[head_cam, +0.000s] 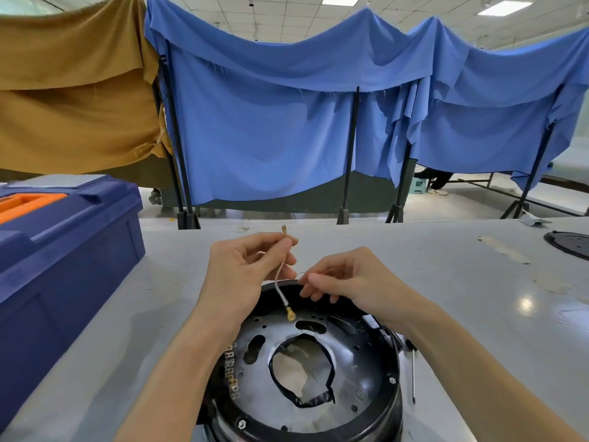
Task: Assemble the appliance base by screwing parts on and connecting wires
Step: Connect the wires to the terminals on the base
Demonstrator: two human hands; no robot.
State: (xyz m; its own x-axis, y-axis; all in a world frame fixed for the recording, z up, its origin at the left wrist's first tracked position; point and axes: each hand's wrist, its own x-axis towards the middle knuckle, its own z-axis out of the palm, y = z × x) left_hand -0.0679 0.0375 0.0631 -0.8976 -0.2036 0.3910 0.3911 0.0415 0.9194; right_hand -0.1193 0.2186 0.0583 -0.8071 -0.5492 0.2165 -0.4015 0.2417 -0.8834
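Wire-connecting step, we judge. Left hand [251,266] pinches short white jumper wire [279,290] just below upper brass terminal [283,230]; lower terminal [290,314] dangles above round black appliance base [360,365], which sits on grey table [462,282] at near edge. Right hand [344,279] has fingers curled, thumb meeting fingertips beside wire; we cannot tell if it grips anything.

Next, as we see it: steady free end, push terminal onto matching tab inside base. Screwdriver [413,374] lies just right of base. Blue toolbox [63,250] at left.

Pale raised lettering [234,374] on base's left inner wall; we cannot read it. No brand legible.
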